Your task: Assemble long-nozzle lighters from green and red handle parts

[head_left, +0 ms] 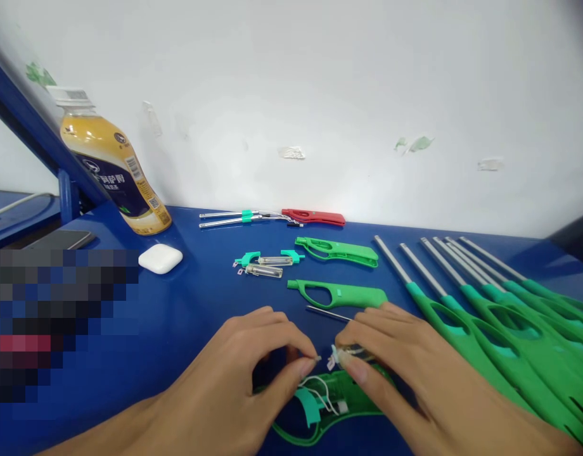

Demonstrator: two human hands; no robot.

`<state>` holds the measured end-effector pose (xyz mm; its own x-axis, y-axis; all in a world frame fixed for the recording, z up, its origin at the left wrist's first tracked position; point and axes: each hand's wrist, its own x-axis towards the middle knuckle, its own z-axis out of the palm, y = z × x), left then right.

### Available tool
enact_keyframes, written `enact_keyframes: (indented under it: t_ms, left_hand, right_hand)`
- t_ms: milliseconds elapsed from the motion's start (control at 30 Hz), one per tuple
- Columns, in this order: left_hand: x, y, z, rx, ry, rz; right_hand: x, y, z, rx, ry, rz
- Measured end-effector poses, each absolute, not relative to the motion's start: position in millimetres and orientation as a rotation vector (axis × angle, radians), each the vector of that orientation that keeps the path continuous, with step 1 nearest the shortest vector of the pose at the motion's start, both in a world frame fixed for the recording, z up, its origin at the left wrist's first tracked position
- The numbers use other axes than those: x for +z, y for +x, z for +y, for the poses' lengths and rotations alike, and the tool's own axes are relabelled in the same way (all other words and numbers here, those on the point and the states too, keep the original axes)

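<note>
Pinching a teal-and-clear part [336, 353] over a seemingly part-filled green shell [360, 396] at lower centre, the right hand [405, 354] faces the left hand [253, 361], whose narrow grip hides any contents, while lighters [481, 361] at right look complete and central clear tubes [264, 272] unfitted.

The bare left forearm [134, 427] slants in from the lower left; the left hand [239, 364] arches, thumb and forefinger tips pinched together; the right hand [415, 358] mirrors it, thumb and forefinger gripping; both hands face each other, close but apart.
</note>
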<state>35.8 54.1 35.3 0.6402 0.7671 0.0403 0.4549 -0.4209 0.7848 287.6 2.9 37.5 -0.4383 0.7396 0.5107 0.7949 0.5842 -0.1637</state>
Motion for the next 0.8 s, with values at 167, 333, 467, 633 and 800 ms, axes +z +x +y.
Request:
enact_keyframes:
  t_ms: [167, 333, 467, 633, 800]
  left_hand:
    - [34, 36, 53, 0.546, 2.125, 0.922]
    - [34, 38, 54, 0.582, 2.137, 0.888]
    - [33, 38, 54, 0.629, 2.15, 0.861]
    - [32, 38, 54, 0.642, 2.146, 0.833]
    - [31, 38, 52, 0.706, 2.172, 0.821]
  right_hand:
    - [41, 283, 4, -0.084, -1.176, -2.275]
    - [52, 275, 8, 0.091, -1.163, -2.261]
    - [52, 274, 8, 0.195, -1.188, -2.235]
    - [49, 272, 10, 0.183, -1.171, -2.239]
    - [47, 273, 9, 0.146, -1.161, -2.282]
